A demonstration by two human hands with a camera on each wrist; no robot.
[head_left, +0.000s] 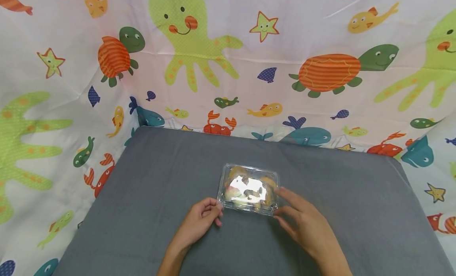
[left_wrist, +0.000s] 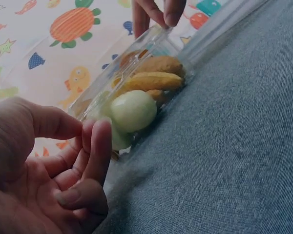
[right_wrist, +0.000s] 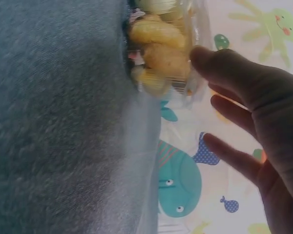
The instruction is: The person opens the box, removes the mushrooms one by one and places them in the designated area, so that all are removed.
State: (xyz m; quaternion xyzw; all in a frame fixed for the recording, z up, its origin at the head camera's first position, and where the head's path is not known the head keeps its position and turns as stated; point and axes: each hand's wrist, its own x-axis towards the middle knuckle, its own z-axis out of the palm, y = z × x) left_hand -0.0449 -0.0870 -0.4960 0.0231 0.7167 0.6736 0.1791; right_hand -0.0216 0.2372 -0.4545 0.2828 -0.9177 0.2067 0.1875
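Observation:
A clear plastic clamshell box (head_left: 249,189) lies on the grey cloth with its lid down. Through its walls show a pale green round piece (left_wrist: 133,111), a ridged yellow piece (left_wrist: 156,81) and brownish lumps (right_wrist: 167,59); glare hides part of the lid in the head view. My left hand (head_left: 201,220) pinches the box's near left corner between thumb and fingertip, its other fingers curled. At the right side, my right hand (head_left: 303,220) touches the edge with its fingertips. In the right wrist view, the fingers of that hand (right_wrist: 263,112) are spread and fairly straight.
Grey cloth (head_left: 171,165) covers the table around the box. Behind and at both sides hangs a white curtain (head_left: 235,78) printed with sea animals, meeting the table's far edge.

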